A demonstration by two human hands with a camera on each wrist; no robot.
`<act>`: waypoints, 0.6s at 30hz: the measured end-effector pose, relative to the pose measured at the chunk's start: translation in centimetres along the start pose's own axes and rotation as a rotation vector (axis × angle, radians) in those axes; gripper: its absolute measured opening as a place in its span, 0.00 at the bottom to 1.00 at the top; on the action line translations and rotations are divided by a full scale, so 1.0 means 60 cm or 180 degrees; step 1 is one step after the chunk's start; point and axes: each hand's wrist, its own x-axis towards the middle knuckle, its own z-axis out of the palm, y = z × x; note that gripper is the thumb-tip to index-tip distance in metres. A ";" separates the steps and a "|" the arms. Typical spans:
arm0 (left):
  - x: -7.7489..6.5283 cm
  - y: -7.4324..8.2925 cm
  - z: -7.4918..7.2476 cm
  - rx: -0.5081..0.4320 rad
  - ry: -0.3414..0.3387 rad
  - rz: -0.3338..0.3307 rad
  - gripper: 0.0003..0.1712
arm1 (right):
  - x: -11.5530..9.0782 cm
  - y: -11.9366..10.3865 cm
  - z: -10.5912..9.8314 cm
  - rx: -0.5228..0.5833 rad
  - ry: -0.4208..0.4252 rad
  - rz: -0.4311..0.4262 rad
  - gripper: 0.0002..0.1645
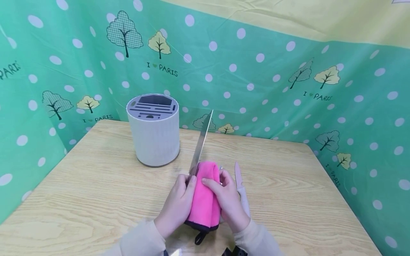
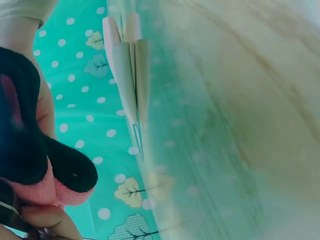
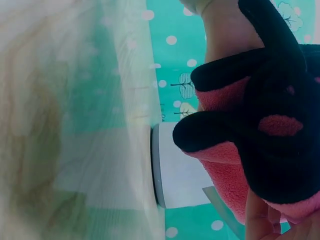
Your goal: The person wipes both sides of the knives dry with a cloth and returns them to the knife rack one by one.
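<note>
Close to the table's front, my left hand (image 1: 179, 204) grips a kitchen knife (image 1: 201, 142), its long blade slanting up and away. The left thumb lies along a folded pink cloth (image 1: 205, 199) beside the blade. My right hand (image 1: 229, 201) pinches the cloth's right side between thumb and fingers. Black trim and a hanging loop finish the cloth's lower edge; the right wrist view shows this dark trim (image 3: 215, 132) up close. The knife's handle is mostly hidden by the left hand and the cloth.
A knife with a pale handle (image 1: 244, 201) lies just right of my right hand. In the left wrist view, several pale knife handles (image 2: 124, 75) lie together on the table. A round white knife block (image 1: 155, 138) with a slotted top stands at the back left. Patterned green fabric (image 1: 262, 78) hangs behind the table.
</note>
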 end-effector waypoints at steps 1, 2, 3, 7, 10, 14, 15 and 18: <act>-0.001 0.000 0.000 0.0004 -0.0018 0.0014 0.24 | 0.001 -0.001 -0.001 -0.0007 0.0010 -0.0005 0.17; -0.002 0.001 0.001 0.0010 -0.0030 0.0015 0.24 | 0.003 -0.002 -0.002 -0.0022 0.0023 -0.0015 0.17; -0.003 0.001 0.001 0.0037 -0.0039 0.0033 0.24 | 0.005 -0.003 -0.004 -0.0032 0.0037 -0.0027 0.17; -0.006 0.001 0.002 0.0151 -0.0071 0.0080 0.24 | 0.013 -0.009 -0.011 -0.0054 0.0108 -0.0089 0.17; -0.008 0.001 0.003 0.0236 -0.0077 0.0117 0.23 | 0.018 -0.011 -0.016 -0.0044 0.0158 -0.0124 0.16; -0.010 0.000 0.005 0.0298 -0.0080 0.0151 0.23 | 0.026 -0.013 -0.019 0.0024 0.0224 -0.0130 0.13; -0.010 -0.001 0.006 0.0312 -0.0078 0.0161 0.23 | 0.027 -0.013 -0.019 0.0034 0.0247 -0.0144 0.13; -0.011 -0.002 0.007 0.0346 -0.0088 0.0178 0.24 | 0.030 -0.015 -0.021 0.0069 0.0321 -0.0164 0.13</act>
